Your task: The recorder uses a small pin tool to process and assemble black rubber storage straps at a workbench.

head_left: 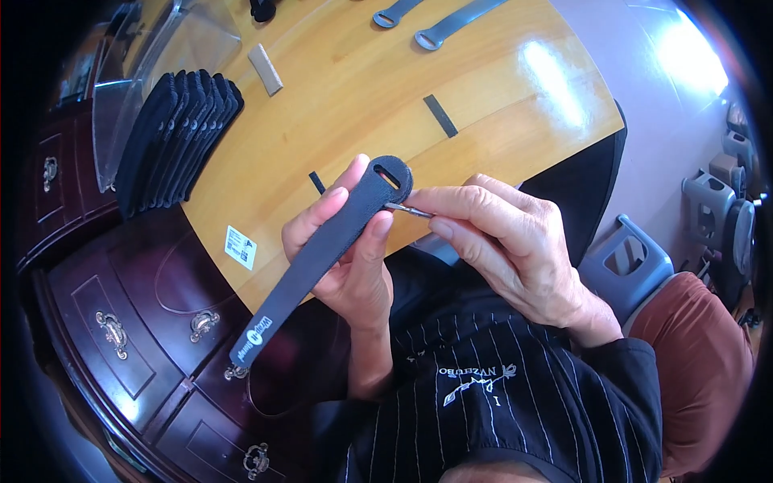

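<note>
A long black fabric strap [322, 249] slants across my view, its rounded, slotted end up and its narrow end with pale print down at the left. My left hand [362, 286] grips it near the rounded end, thumb on one edge and fingers round the other. Pinched between my right thumb and index finger is a slim pointed metal tool [409, 210]; its exact kind is hard to make out. The tool's tip meets the strap's edge just below the slot. My right hand [519, 245] is just right of the strap.
Several black straps [181, 133] are stacked at the table's left edge. On the wooden table [338, 88] lie a beige strip [265, 69], a dark strip [440, 116], a white label [240, 247] and a grey strap [459, 24]. A grey stool [628, 270] stands right; dark drawers [145, 322] stand left.
</note>
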Demonstrator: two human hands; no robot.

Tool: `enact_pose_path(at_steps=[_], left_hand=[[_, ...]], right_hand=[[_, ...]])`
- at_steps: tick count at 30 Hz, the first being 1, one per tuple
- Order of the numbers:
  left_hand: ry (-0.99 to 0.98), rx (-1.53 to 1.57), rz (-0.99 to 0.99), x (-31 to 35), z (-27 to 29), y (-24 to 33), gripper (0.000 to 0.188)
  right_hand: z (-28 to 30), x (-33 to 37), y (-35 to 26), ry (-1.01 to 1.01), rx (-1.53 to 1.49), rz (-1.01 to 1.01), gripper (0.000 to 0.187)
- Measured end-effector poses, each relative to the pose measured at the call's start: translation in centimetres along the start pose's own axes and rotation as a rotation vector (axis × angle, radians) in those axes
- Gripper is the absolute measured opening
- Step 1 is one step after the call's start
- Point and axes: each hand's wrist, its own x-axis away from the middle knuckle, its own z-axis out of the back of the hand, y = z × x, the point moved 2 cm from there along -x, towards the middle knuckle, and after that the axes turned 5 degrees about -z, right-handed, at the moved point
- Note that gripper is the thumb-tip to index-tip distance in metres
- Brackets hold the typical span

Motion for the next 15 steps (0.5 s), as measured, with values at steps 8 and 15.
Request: enact_pose_path(at_steps=[8,15], left_hand=[[-0.073,-0.153,-0.192,-0.2,0.0,-0.1,0.038],[-0.14,-0.586,-0.519,-0.4,-1.0,0.0,0.032]], right_hand=[[-0.3,-0.1,0.5,-0.026,-0.063,-0.046,0.02],[-1.7,0.1,1.2,0.099,-0.112,-0.052,0.022]])
